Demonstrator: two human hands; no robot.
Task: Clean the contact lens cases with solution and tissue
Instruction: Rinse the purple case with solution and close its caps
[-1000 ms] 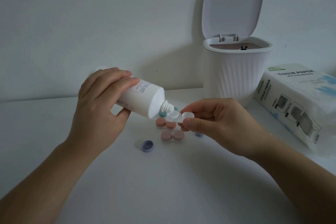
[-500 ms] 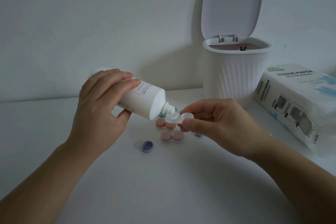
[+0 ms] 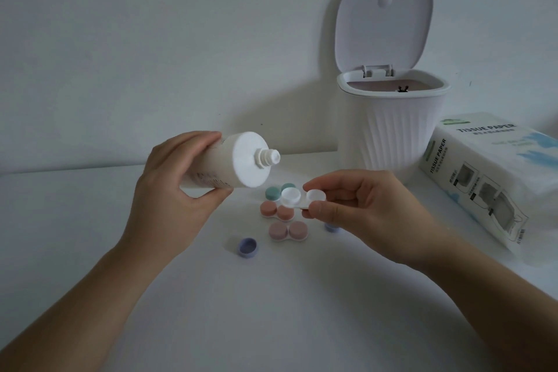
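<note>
The near table (image 3: 271, 326) lies open between the forearms. Cases (image 3: 287, 231) and a cap (image 3: 247, 247) clutter the middle; the bin (image 3: 392, 136) and tissue pack (image 3: 483, 178) block the right rear.

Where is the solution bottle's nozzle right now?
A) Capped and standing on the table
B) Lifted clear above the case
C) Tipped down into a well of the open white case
B: the left hand holds the bottle roughly level, its uncapped nozzle above and apart from the open white case.

A white ribbed bin (image 3: 392, 133) stands at the far right of the white table (image 3: 271, 311), against the wall (image 3: 151, 39). Its hinged lid (image 3: 383, 24) is raised upright.
</note>
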